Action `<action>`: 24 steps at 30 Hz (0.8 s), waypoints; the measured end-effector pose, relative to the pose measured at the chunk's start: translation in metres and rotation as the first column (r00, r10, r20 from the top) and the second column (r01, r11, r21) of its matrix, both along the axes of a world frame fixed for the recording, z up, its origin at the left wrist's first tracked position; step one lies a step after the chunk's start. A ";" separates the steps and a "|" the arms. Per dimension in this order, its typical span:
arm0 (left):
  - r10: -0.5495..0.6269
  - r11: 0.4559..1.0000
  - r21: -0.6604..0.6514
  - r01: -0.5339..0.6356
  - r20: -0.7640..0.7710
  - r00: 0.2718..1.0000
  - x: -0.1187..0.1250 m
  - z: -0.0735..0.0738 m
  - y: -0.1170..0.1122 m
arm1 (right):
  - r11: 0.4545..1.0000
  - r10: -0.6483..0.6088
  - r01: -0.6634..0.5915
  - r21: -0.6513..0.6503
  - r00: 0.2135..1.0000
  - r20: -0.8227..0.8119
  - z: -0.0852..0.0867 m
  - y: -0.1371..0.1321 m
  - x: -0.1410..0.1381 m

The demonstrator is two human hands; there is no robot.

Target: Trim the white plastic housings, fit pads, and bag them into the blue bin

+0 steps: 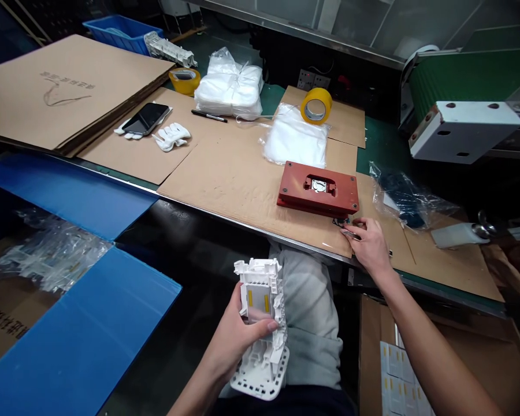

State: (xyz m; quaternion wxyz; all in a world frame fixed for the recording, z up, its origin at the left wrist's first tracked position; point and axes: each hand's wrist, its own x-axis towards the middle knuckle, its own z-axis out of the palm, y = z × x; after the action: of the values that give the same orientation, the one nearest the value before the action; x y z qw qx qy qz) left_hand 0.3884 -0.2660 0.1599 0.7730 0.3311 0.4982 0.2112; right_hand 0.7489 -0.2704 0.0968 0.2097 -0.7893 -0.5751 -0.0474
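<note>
One white plastic part (262, 329), held over the lap below the counter (242, 179) edge. One red fixture (318, 189), two yellow tape rolls (316, 106), two white bag stacks (230, 86) on cardboard. Left hand (238, 341) is closed around the part. Right hand (370, 245) rests half-curled just beside the fixture, fingertips on a small metal tool (351, 234).

A factory packing bench — cardboard sheets cover the worktop around a red fixture block (318, 189). Behind it lie tape rolls (316, 106) and bagged white goods (230, 86); to its right a green conveyor (468, 75), to its left a blue crate (69, 323) of parts.
</note>
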 end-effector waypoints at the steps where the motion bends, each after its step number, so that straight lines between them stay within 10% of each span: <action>1: 0.003 1.000 -0.005 -0.003 0.004 1.000 0.000 0.000 0.000 | 1.000 0.016 -0.016 0.005 1.000 -0.005 0.000 -0.003 -0.003; 14: -0.005 0.997 -0.077 0.017 0.148 0.989 -0.007 -0.013 0.002 | 0.980 0.176 -0.153 0.126 0.965 -0.194 -0.001 -0.032 -0.044; 24: 0.030 0.999 -0.031 -0.024 0.217 0.976 -0.002 -0.010 -0.001 | 0.997 0.047 -0.003 0.074 0.793 -0.607 0.050 -0.062 -0.131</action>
State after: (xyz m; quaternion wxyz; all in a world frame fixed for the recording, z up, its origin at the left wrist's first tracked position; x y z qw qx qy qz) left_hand 0.3868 -0.2674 0.1495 0.8246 0.2882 0.4180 0.2495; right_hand 0.6174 -0.3324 0.1469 0.4112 -0.7472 -0.4857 0.1914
